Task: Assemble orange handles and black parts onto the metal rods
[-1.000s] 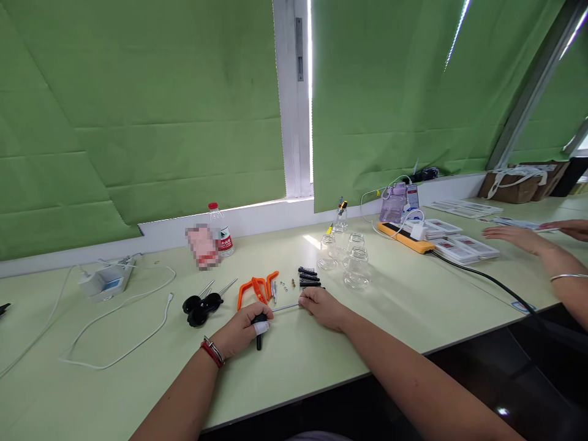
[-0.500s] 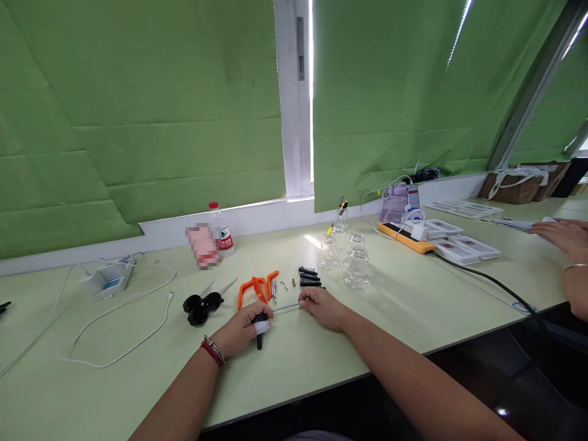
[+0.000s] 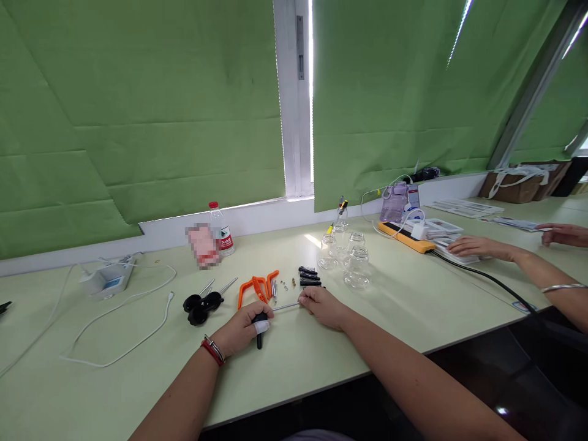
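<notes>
My left hand (image 3: 248, 326) is wrapped round the black handle (image 3: 260, 340) of a tool with a thin metal rod (image 3: 285, 307); white tape covers part of one finger. At the rod's far end, the fingers of my right hand (image 3: 320, 306) are pinched together, and the tip is hidden. Just beyond my hands lie orange plastic pieces (image 3: 253, 288), slim metal pins (image 3: 274, 290), a few tiny metal parts and several black toothed pieces (image 3: 309, 277). Left of them rest black rounded parts with metal rods (image 3: 202, 304).
Clear glass jars (image 3: 357, 272) stand behind my right hand. A red-capped bottle (image 3: 225, 236) is at the back. White cables (image 3: 114, 361) and a power strip (image 3: 110, 278) lie left. To the right are an orange power strip (image 3: 404, 237), card stacks and another person's hands (image 3: 487, 248).
The other person's hand has reached left onto the card stack, and a second hand shows behind it. My two hands and the rod have hardly moved.
</notes>
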A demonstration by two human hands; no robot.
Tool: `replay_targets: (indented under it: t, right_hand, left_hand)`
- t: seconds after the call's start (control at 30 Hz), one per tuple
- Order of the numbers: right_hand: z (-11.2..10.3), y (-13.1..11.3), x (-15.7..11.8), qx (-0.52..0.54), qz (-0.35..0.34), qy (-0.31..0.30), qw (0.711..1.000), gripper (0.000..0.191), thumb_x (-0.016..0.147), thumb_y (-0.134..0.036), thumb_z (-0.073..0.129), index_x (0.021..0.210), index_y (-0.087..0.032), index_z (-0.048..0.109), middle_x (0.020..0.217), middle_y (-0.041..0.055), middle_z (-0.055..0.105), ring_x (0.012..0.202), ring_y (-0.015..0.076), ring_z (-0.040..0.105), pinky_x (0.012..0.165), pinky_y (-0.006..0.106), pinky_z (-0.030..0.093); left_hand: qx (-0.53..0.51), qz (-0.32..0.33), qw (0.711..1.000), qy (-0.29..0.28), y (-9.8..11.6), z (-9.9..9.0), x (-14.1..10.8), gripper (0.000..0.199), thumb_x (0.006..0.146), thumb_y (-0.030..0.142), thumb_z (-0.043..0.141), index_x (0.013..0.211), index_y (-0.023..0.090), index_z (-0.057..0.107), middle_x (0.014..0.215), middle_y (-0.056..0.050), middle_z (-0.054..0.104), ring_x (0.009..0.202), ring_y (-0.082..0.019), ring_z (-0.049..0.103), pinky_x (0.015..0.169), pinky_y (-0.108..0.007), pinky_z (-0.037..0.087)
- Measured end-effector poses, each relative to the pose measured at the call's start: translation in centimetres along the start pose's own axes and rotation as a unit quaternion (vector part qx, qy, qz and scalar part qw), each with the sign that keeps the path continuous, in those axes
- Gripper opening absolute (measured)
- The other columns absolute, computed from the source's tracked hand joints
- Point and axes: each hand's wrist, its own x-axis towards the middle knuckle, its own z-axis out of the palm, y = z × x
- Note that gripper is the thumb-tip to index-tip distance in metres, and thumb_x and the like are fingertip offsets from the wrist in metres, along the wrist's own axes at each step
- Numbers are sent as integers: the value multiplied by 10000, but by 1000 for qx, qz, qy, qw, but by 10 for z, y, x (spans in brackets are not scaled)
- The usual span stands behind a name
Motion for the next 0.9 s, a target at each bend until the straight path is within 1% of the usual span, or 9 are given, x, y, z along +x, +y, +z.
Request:
replay_targets:
  t: [0.13, 0.3, 0.6, 0.77, 0.9]
  right_hand:
    - [-1, -1, -1, -8, -26, 12, 1000, 100, 804, -271, 534, 867, -194, 546, 694, -28, 471, 625, 108, 406, 572, 225, 340]
    - [-1, -1, -2, -24, -21, 7, 999, 63, 798, -255, 529, 810, -193, 528, 656, -36, 433, 605, 105, 379, 549, 220, 318]
    - [-1, -4, -2, -23, -9, 2, 1000, 160, 850, -318, 476, 776, -186, 529, 623, -28, 452, 585, 110, 393, 545, 227, 316]
    - [-1, -5, -2, -10, -2, -2, 1000, 177, 852, -328, 474, 753, -184, 510, 605, -35, 449, 562, 105, 381, 554, 235, 331]
    - [-1, -5, -2, 6, 6, 0, 1000, 189, 854, -334, 470, 749, -182, 510, 613, -29, 465, 570, 107, 402, 570, 237, 345]
  left_hand:
    - [0, -1, 1000, 0, 0, 0, -1, 176, 800, 303, 519, 925, 190, 571, 896, -20, 543, 808, -150, 465, 734, -269, 408]
    - [-5, 0, 1000, -1, 1, 1, -1, 181, 801, 307, 515, 927, 191, 571, 885, -19, 533, 797, -148, 456, 722, -264, 403]
    - [-6, -7, 1000, 0, 2, 0, -1, 178, 792, 306, 523, 916, 188, 572, 873, -17, 532, 792, -152, 455, 722, -273, 400]
    - [-4, -8, 1000, 3, 3, 0, -1, 180, 792, 315, 528, 914, 190, 572, 850, -9, 523, 764, -146, 439, 700, -266, 395]
    - [-5, -8, 1000, 3, 5, 0, -1, 174, 796, 312, 525, 906, 185, 571, 854, -12, 522, 775, -148, 442, 711, -267, 394]
